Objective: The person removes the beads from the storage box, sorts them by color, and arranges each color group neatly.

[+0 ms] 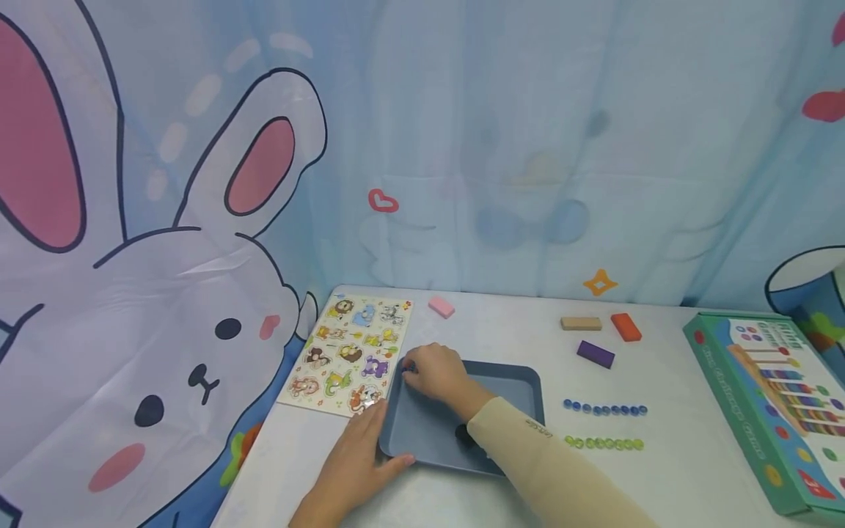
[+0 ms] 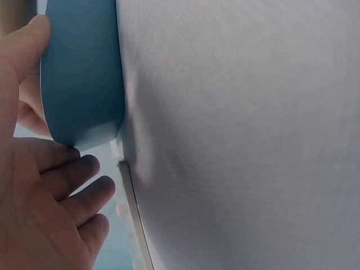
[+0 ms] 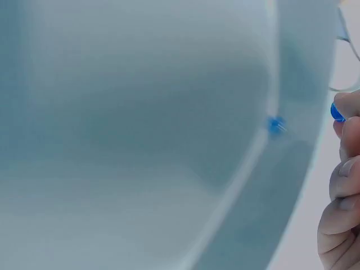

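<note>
A blue tray [image 1: 528, 383] lies on the white table. My left hand [image 1: 386, 440] grips its near-left corner, thumb on the rim and fingers along the left side; the left wrist view shows the thumb over the tray [image 2: 79, 73] and the fingers [image 2: 73, 169] curled below its corner. At the tray's far-left corner, my right hand [image 1: 412, 370] pinches a small blue bead [image 1: 407, 365]. The right wrist view shows the bead [image 3: 336, 111] at the fingertips beside the tray's inner wall [image 3: 281, 169]. A dark spot [image 1: 464, 434] lies in the tray, partly hidden by my right forearm.
An animal puzzle board [image 1: 350, 352] lies left of the tray. Right of it are a row of blue beads [image 1: 604, 409] and a row of green beads [image 1: 604, 443]. Pink [image 1: 441, 306], tan [image 1: 581, 323], orange [image 1: 626, 327] and purple [image 1: 595, 354] blocks lie farther back. A green box [image 1: 766, 396] sits at the right edge.
</note>
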Demonstrator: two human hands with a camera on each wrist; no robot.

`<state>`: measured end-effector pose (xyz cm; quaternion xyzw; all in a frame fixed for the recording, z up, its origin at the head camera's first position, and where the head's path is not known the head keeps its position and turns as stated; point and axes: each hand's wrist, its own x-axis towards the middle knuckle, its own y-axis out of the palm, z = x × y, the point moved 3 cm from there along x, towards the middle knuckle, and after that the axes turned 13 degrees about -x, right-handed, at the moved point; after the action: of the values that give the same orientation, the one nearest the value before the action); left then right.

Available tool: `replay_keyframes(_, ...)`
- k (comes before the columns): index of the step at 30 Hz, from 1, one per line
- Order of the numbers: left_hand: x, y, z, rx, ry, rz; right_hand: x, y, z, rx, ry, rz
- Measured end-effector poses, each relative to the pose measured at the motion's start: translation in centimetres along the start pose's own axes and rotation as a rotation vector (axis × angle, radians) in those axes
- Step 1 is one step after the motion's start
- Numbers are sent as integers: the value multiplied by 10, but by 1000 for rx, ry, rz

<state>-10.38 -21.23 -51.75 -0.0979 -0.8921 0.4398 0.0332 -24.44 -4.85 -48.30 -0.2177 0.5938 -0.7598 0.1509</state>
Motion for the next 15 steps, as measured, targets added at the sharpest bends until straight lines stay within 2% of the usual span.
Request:
replay_keyframes(8, 1, 1, 2, 18, -18, -12, -13, -50, -24, 39, 60, -50)
replay_keyframes(15, 0, 1, 0, 17, -31, -10, -38, -81, -69, 35, 72, -141)
